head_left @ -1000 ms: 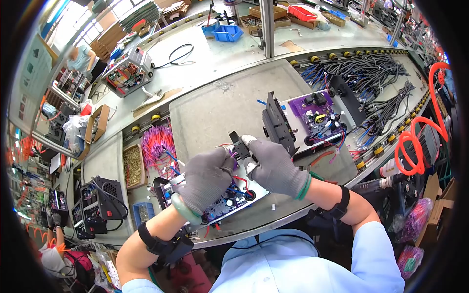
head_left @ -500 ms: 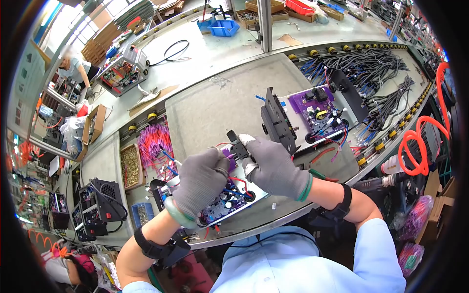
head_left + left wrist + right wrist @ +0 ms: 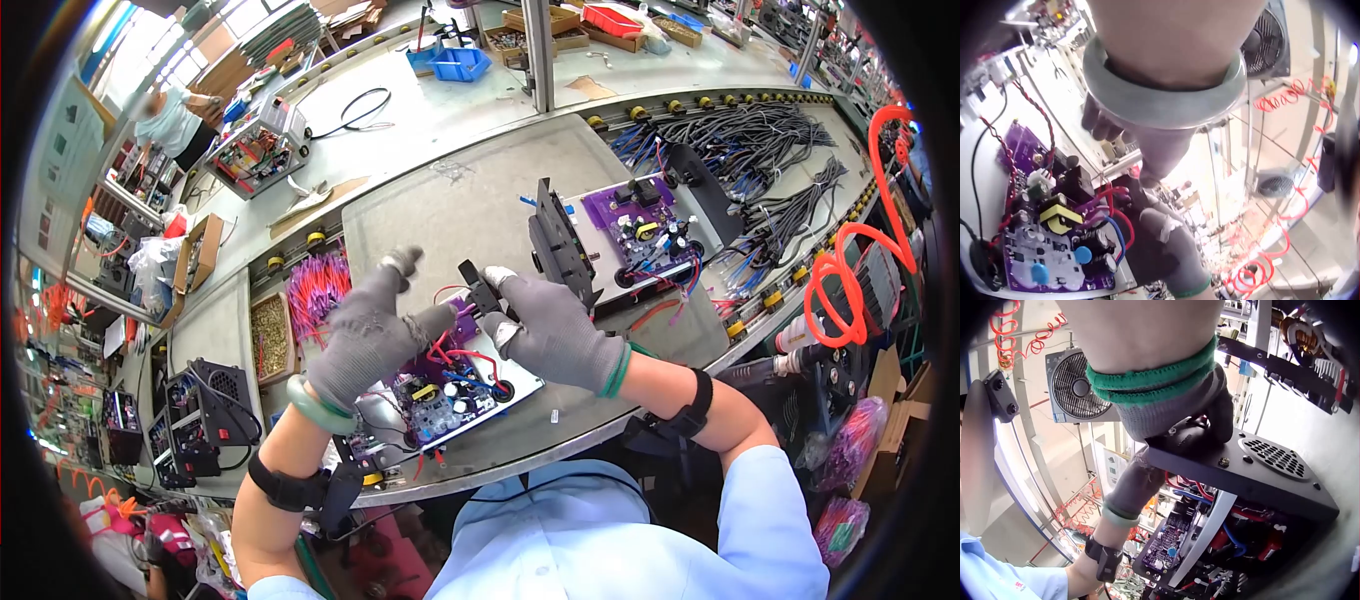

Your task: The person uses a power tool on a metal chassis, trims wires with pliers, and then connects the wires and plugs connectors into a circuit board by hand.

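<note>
My gloved right hand (image 3: 560, 330) grips the edge of an upright black end panel (image 3: 1235, 462), which has a round vent grille in the right wrist view. Thumb and fingers fold over the panel's rim. Behind that panel lies a purple circuit board (image 3: 440, 400) with capacitors and red and blue wires, on a white metal base. My gloved left hand (image 3: 370, 325) hovers left of the panel above the board, its fingers spread and holding nothing. The left thumb points toward the panel. A pale bangle (image 3: 1166, 109) circles the left wrist.
To the right stands a second unit with a purple board (image 3: 640, 225) and black panels (image 3: 560, 245). Behind it lie bundles of black cables (image 3: 750, 140). Pink-purple wires (image 3: 318, 285), a box of small brass-coloured parts (image 3: 268, 340) and a black assembled unit (image 3: 205, 420) are at left.
The left hand has come away from the panel toward the left, and its curled fingers have spread. The right hand keeps its grip on the panel, nearly in the same place.
</note>
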Demonstrator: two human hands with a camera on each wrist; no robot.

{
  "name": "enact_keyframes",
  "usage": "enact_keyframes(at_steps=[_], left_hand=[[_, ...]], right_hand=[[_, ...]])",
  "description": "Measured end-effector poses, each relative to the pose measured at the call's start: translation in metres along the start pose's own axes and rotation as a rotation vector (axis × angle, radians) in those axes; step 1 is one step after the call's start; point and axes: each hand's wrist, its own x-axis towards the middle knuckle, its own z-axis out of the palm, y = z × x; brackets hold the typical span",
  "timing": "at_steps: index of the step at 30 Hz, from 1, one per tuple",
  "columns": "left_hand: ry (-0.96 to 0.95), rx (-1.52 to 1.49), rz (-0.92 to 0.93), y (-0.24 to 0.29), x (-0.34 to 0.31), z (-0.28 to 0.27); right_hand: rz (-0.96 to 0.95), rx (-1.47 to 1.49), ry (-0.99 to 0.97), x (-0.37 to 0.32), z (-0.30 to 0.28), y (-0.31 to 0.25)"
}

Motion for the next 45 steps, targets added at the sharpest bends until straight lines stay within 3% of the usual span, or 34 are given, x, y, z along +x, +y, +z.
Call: enact_keyframes(at_steps=[2,3,4,6,8,10,12,14,16,18,25,28,30,32,34,35,37,38,40,42,44,45], left_hand=[[-0.377,-0.418,-0.199,-0.003,-0.003,0.003],[-0.29,-0.149,-0.084,0.007,-0.011,0.007],[-0.293,-0.149,-0.079,0.008,-0.009,0.005],[-0.39,-0.039,-0.235,0.01,-0.004,0.003],[-0.332,-0.049,-0.251,0.004,-0.005,0.013],[-0.108,-0.078,-0.022,-0.007,-0.011,0.026],[-0.065,-0.037,0.016,0.002,-0.013,0.021],[-0.026,0.074,0.051,0.008,-0.011,0.014],[-0.132,0.096,-0.097,0.004,-0.012,0.017],[-0.111,-0.086,-0.095,-0.004,-0.018,0.018],[-0.06,-0.019,-0.286,-0.04,-0.065,-0.028],[-0.165,0.285,-0.319,-0.081,-0.085,-0.05],[-0.181,0.337,-0.397,-0.099,-0.093,-0.059],[-0.191,0.386,-0.469,-0.108,-0.104,-0.061],[-0.076,0.48,-0.343,-0.113,-0.116,-0.062],[-0.086,0.519,-0.323,-0.112,-0.12,-0.062],[-0.073,0.44,-0.227,-0.088,-0.125,-0.078],[-0.032,0.372,-0.148,-0.082,-0.127,-0.084],[0.076,0.299,-0.125,-0.071,-0.126,-0.095],[0.177,0.216,-0.111,-0.07,-0.116,-0.091],[0.282,0.124,0.099,-0.067,-0.093,-0.071],[0.162,0.122,-0.073,-0.05,-0.081,-0.061]], right_hand=[[0.049,-0.002,-0.05,0.002,-0.002,-0.002],[0.025,0.041,-0.021,0.0,-0.004,-0.004],[0.028,0.04,-0.017,-0.008,-0.012,-0.009],[-0.077,-0.055,0.0,-0.03,-0.044,-0.021],[-0.193,-0.2,0.196,-0.047,-0.094,-0.019],[-0.128,-0.226,0.553,-0.042,-0.141,0.001],[0.031,-0.357,0.742,-0.044,-0.182,0.04],[0.556,-0.167,0.423,-0.043,-0.205,0.091],[0.503,-0.547,0.397,-0.049,-0.182,0.122],[0.641,-0.441,0.364,-0.045,-0.181,0.114],[0.585,-0.483,0.212,-0.043,-0.11,0.052],[0.437,-0.421,0.121,-0.035,-0.097,0.061],[0.623,0.791,0.101,-0.014,-0.094,0.084],[0.493,0.932,0.128,0.015,-0.072,0.1],[0.649,0.981,0.221,0.061,-0.04,0.143],[0.617,1.043,0.188,0.086,-0.021,0.174],[0.577,1.123,0.084,0.106,-0.019,0.158],[0.636,1.064,0.038,0.115,-0.025,0.155],[0.395,0.968,0.152,0.126,-0.037,0.152],[0.371,0.982,0.042,0.137,-0.053,0.134],[0.113,0.442,-0.078,0.127,-0.074,0.084],[0.039,0.236,-0.139,0.12,-0.08,0.062]])
